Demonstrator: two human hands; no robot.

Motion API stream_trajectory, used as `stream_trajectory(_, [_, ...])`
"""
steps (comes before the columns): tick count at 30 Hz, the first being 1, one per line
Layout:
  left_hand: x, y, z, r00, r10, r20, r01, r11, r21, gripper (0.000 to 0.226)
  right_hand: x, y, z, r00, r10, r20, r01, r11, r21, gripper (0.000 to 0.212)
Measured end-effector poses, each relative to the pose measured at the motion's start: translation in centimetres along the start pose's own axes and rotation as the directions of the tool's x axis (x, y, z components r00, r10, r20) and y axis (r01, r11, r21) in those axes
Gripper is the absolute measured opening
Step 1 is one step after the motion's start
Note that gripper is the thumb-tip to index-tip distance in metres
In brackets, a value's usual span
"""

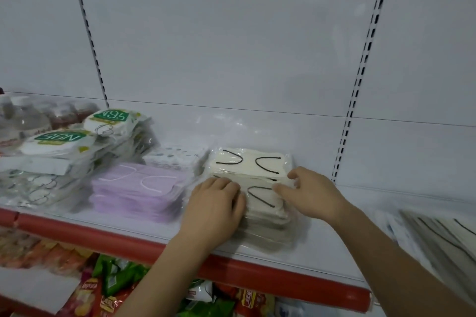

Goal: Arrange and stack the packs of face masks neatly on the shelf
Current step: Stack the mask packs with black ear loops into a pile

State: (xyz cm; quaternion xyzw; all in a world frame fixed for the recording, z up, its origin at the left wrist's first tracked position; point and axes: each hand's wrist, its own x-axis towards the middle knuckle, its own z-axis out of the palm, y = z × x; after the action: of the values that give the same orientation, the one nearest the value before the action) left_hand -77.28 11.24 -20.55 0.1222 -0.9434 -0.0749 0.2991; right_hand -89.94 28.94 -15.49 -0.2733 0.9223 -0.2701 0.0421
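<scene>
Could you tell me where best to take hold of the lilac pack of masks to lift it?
Probably by its front short edge, from the shelf's open front: the flat lilac plastic-wrapped mask pack lies level, with the N95 stacks crowding its left and the left hand close on its right.

"N95" stands upside down on two green-labelled mask packs.

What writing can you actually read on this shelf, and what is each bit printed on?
"N95", upside down to the camera, on the green band of the front white mask pack.
"N95", also upside down, on the rear white mask pack.
Snack bags on the lower shelf: printing too blurred to read.
Bottles at far left: labels too blurred to read.
Pink mask packs and cream mask packs: no text visible.
</scene>
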Motion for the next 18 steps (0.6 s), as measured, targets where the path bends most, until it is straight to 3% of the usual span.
stream_trajectory(10, [2.4,6.0,0.1,0.992,0.074,-0.098,-0.090,0.979,-0.180,0.032,-3.9,5.5,-4.5,0.969,-0.095,-0.229,0.107,0.993,0.040,0.026])
stream_trajectory(18, [2.7,15.8,2.0,0.966,0.226,-0.127,-0.257,0.894,-0.366,0.018,-9.4,14.5,-11.1,0.949,-0.038,-0.314,0.000,0.993,-0.121,0.022])
